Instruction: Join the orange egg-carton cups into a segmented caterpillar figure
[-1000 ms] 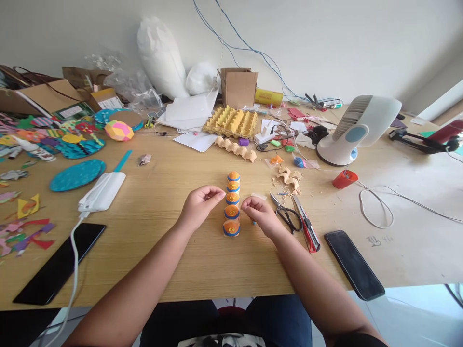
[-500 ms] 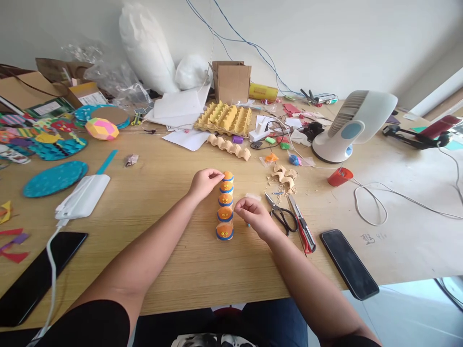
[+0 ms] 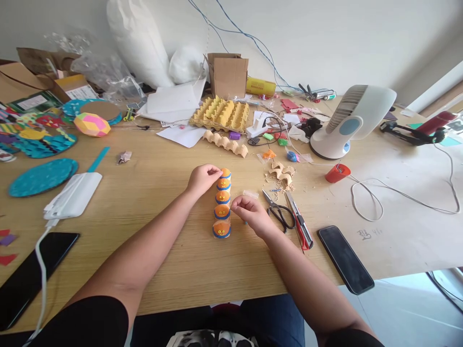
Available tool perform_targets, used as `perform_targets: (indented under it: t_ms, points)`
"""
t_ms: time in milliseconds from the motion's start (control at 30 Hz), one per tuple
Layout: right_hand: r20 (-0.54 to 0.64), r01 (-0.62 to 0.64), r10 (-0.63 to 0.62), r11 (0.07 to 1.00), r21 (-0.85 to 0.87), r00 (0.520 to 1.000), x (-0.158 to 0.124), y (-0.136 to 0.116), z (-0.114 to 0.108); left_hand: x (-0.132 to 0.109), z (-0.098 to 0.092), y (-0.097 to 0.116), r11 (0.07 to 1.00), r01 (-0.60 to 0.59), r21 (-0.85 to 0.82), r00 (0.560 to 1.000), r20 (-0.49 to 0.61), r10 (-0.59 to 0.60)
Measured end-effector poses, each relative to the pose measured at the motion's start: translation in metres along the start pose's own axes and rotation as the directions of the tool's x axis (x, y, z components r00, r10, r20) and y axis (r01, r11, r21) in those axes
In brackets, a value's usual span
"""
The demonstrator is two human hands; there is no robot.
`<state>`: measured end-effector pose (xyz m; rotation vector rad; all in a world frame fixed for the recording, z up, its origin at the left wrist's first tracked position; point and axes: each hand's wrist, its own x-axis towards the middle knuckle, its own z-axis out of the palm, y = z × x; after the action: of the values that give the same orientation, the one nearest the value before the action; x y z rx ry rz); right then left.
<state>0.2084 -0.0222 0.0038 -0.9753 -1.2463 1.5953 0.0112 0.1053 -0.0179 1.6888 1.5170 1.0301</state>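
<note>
A strip of egg-carton cups [image 3: 222,212] stands in front of me, running away from the table's near edge. Its several cups are orange with a blue band round the base, and the nearer ones carry small yellow eyes and a mouth. At the far end, my left hand [image 3: 204,179] pinches with thumb and forefinger against the last cup. My right hand [image 3: 250,214] is just right of the strip, beside the second cup from the near end, its fingertips pressed together. Whatever they hold is too small to make out. A bit of blue shows beneath that hand.
Right of my right hand lie black scissors [image 3: 280,212] and a red utility knife [image 3: 301,226], with a phone [image 3: 345,259] beyond. Carton offcuts [image 3: 282,173] lie behind them. A white fan [image 3: 349,127] stands back right, a yellow egg tray [image 3: 220,114] at the back. A power bank [image 3: 74,195] is left.
The whole view has shifted slightly, so everything appears a little further left and higher. Both hands keep nearly the same places beside the strip.
</note>
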Motion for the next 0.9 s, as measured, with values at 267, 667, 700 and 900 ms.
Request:
perform_targets:
  t_ms: [267, 667, 700, 900]
  points:
    - [0.008, 0.016, -0.016, 1.0, 0.021, 1.0, 0.0, 0.001, 0.001, 0.003, 0.002, -0.003, 1.0, -0.01, 0.006, 1.0, -0.011, 0.01]
    - [0.019, 0.023, -0.024, 0.999, 0.047, 1.0, 0.0, 0.0, 0.003, 0.003, 0.004, -0.01, 0.96, 0.1, -0.261, 0.993, -0.033, -0.112]
    - [0.021, 0.023, -0.024, 0.999, 0.047, 1.0, 0.0, 0.0, 0.003, 0.002, 0.004, -0.01, 0.959, 0.1, -0.264, 0.993, -0.037, -0.113]
    - [0.024, 0.024, -0.025, 0.999, 0.024, 0.999, 0.001, 0.0, 0.003, 0.003, 0.008, -0.011, 0.947, 0.1, -0.306, 0.992, -0.045, -0.119]
